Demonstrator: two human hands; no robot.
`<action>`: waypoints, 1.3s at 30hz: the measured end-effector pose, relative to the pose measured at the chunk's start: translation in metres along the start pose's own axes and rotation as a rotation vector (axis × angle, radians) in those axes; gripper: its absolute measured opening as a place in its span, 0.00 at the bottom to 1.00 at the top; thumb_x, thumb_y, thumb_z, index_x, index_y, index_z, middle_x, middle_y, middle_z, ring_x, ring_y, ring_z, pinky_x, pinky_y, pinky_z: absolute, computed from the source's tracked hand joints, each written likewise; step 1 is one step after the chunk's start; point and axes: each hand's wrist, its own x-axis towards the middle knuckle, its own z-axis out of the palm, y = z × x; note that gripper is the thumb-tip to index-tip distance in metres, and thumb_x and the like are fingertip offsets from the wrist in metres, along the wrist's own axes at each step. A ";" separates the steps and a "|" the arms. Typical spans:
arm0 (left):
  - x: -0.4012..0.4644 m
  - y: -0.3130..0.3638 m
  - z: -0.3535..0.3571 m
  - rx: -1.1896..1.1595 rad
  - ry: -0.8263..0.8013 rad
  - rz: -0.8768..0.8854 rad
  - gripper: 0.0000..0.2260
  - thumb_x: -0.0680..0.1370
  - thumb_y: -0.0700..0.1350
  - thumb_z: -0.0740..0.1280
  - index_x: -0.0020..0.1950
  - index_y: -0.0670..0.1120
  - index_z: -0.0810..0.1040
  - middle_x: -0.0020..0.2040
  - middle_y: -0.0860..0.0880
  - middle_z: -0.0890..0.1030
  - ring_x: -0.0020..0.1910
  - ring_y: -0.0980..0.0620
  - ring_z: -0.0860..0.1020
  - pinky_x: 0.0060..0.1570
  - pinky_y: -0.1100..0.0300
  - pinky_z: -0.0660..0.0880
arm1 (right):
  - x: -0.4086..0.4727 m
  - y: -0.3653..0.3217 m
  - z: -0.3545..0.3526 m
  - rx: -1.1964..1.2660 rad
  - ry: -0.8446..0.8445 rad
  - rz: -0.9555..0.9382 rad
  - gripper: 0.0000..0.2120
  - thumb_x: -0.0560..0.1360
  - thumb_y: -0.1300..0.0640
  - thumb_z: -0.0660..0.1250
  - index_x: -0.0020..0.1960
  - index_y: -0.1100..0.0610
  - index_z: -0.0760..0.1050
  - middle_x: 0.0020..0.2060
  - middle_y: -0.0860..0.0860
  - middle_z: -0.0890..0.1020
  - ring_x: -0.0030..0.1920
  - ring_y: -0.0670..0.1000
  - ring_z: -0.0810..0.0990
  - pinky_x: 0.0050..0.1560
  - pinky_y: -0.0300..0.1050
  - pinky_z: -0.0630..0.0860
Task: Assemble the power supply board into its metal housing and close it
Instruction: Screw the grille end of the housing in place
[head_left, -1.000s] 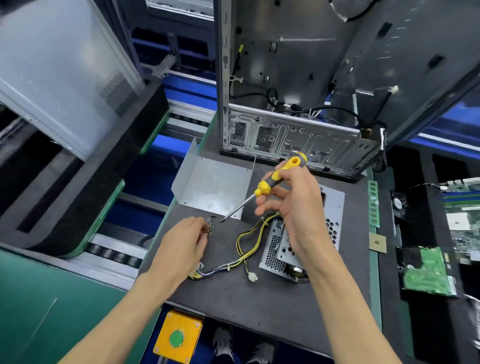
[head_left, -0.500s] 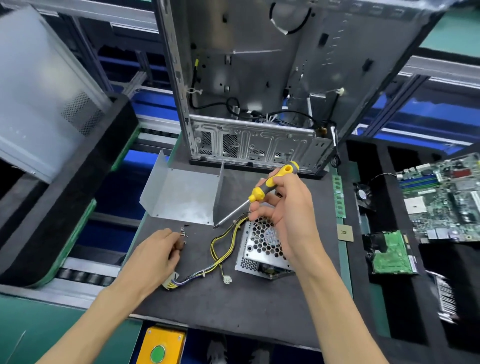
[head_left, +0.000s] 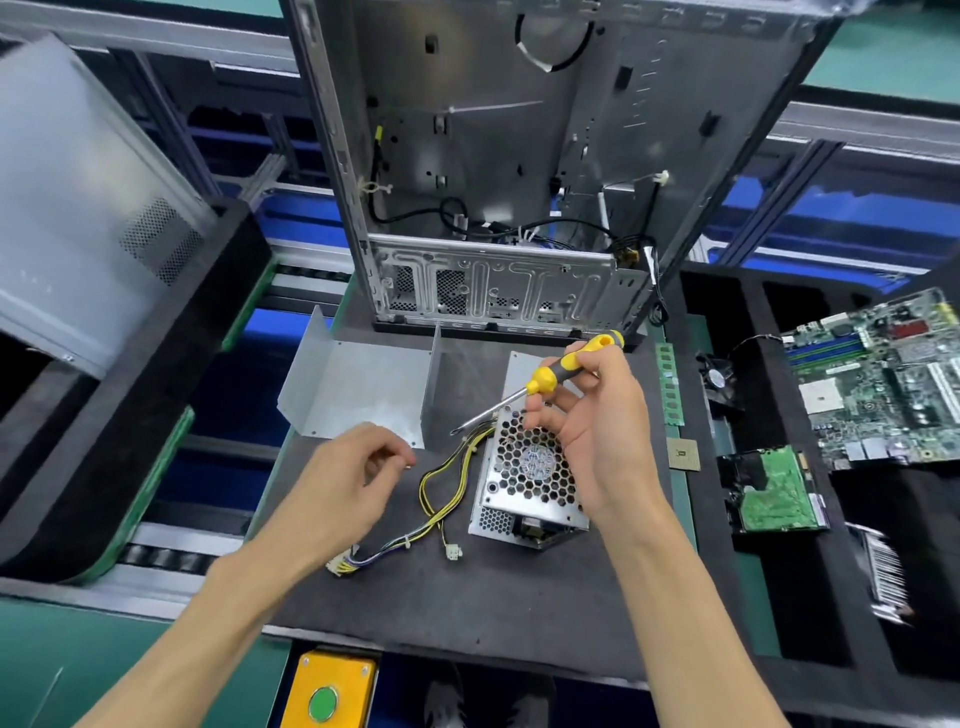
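**Screwdriver held above the power supply box**

A computer case (head_left: 498, 156) stands upright at the back of the dark surface (head_left: 467, 597). The bent metal cover (head_left: 358, 395) lies left of the power supply box (head_left: 524, 483). The right hand (head_left: 592, 431) grips a screwdriver (head_left: 545, 382); the left hand (head_left: 348, 478) pinches something tiny.

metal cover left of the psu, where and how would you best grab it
Take the cover by the top edge of its upright right wall, from above, thumb and fingers either side. That thin wall stands free, while the base lies flat on the mat, leaving no grip there.
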 end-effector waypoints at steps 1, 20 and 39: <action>-0.001 -0.002 0.006 0.020 -0.035 0.004 0.13 0.79 0.37 0.67 0.43 0.56 0.78 0.43 0.56 0.80 0.43 0.57 0.77 0.44 0.71 0.71 | -0.001 0.000 -0.001 0.006 0.013 0.000 0.07 0.81 0.63 0.57 0.45 0.57 0.70 0.32 0.55 0.78 0.30 0.55 0.76 0.28 0.45 0.77; -0.009 -0.043 0.021 0.483 -0.262 0.197 0.04 0.78 0.40 0.68 0.50 0.44 0.83 0.47 0.49 0.75 0.50 0.46 0.77 0.50 0.52 0.76 | -0.003 -0.001 -0.007 0.009 0.037 0.031 0.07 0.81 0.63 0.57 0.46 0.58 0.70 0.32 0.55 0.78 0.30 0.54 0.77 0.28 0.45 0.77; -0.002 0.100 0.009 -1.307 0.020 -0.324 0.07 0.68 0.37 0.75 0.45 0.44 0.88 0.43 0.42 0.85 0.40 0.50 0.84 0.44 0.62 0.81 | -0.008 -0.013 -0.016 0.101 0.054 -0.077 0.07 0.81 0.64 0.57 0.46 0.58 0.71 0.34 0.55 0.79 0.32 0.55 0.79 0.34 0.47 0.81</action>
